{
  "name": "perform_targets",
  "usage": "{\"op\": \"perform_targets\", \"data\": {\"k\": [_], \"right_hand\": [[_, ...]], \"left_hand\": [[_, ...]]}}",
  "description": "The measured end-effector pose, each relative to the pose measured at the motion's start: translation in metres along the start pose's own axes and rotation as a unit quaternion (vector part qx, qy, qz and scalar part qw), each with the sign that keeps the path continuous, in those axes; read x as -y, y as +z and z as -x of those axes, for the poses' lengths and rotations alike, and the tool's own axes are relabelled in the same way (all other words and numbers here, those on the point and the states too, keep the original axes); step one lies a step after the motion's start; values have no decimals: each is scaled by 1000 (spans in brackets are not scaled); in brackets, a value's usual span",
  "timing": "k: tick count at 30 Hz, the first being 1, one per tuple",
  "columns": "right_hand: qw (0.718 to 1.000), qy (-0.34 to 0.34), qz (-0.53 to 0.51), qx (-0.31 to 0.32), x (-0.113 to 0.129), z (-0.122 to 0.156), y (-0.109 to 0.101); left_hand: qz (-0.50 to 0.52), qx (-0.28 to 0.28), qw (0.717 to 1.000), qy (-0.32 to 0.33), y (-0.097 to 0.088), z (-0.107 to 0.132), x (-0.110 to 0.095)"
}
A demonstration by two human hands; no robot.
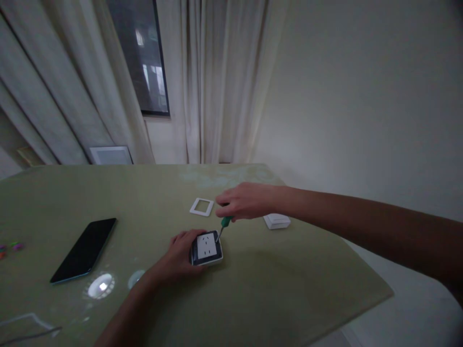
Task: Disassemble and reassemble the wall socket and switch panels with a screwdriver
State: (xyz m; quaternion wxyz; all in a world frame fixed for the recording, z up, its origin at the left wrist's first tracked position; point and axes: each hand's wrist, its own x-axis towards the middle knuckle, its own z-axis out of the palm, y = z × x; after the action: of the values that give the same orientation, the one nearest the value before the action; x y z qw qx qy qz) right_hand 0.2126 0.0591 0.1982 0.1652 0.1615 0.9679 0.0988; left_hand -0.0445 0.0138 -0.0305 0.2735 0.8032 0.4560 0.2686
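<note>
A wall socket module (pixel 207 248) with a white face and dark frame lies on the green table (pixel 275 289). My left hand (pixel 179 255) grips the socket's left side and holds it down. My right hand (pixel 244 201) is closed around a green-handled screwdriver (pixel 223 225), whose tip touches the socket's upper right corner. A white square cover frame (pixel 201 206) lies just behind the socket, left of my right hand.
A black phone (pixel 85 249) lies face up at the left. A white block-shaped part (pixel 277 221) sits right of my right hand. Small coloured bits (pixel 10 247) rest at the far left edge. Curtains and a window stand behind the table.
</note>
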Motion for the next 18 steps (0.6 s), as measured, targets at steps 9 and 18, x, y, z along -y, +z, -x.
{"op": "perform_targets", "data": {"k": [9, 18], "right_hand": [[947, 194, -188, 175, -14, -29, 4], [924, 335, -181, 29, -8, 31, 45]], "left_hand": [[-6, -6, 1000, -23, -2, 1, -9], [-18, -5, 999, -27, 10, 14, -12]]}}
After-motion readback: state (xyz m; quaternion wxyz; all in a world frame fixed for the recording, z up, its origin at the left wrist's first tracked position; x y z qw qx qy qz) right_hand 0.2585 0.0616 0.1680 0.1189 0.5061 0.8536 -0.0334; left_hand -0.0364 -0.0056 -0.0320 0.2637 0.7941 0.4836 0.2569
